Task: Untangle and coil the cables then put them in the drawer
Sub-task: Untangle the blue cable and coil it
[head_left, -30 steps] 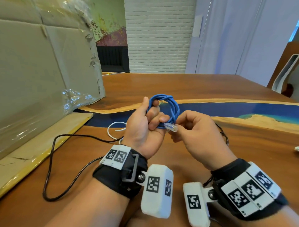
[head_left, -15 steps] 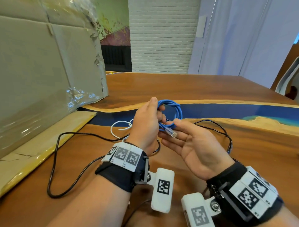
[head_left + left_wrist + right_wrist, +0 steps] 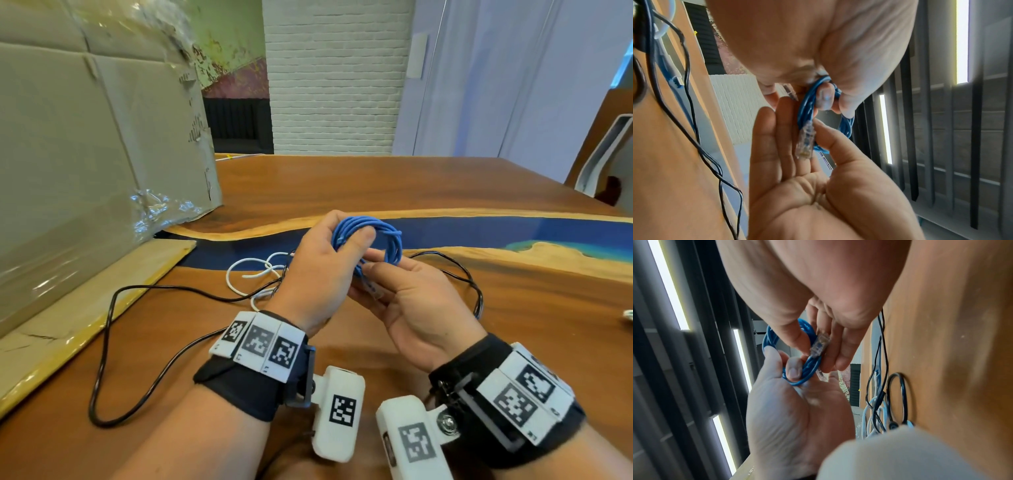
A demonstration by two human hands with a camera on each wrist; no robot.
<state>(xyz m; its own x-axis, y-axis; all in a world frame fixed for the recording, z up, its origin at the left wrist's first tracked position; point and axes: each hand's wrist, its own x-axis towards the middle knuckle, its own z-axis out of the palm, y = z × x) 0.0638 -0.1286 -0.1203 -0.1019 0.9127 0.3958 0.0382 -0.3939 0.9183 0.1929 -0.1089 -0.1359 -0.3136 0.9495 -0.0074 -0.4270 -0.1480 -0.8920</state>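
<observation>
Fingers (image 3: 825, 95) of our left hand (image 3: 315, 274) curl round the coiled blue Ethernet cable (image 3: 390, 236); our right hand (image 3: 418, 308) pinches its clear plug (image 3: 804, 141).

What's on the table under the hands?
Black cable and white cable lie on the table. Both run beneath the left hand and right hand holding the blue cable; their crossing there is covered.

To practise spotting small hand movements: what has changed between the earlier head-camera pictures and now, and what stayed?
The right hand turned palm-up, holding the clear plug between thumb and fingers below the coiled blue cable. The left hand kept its grip on the coil, thumb now across the loops. The black cable and white cable stayed on the table.
</observation>
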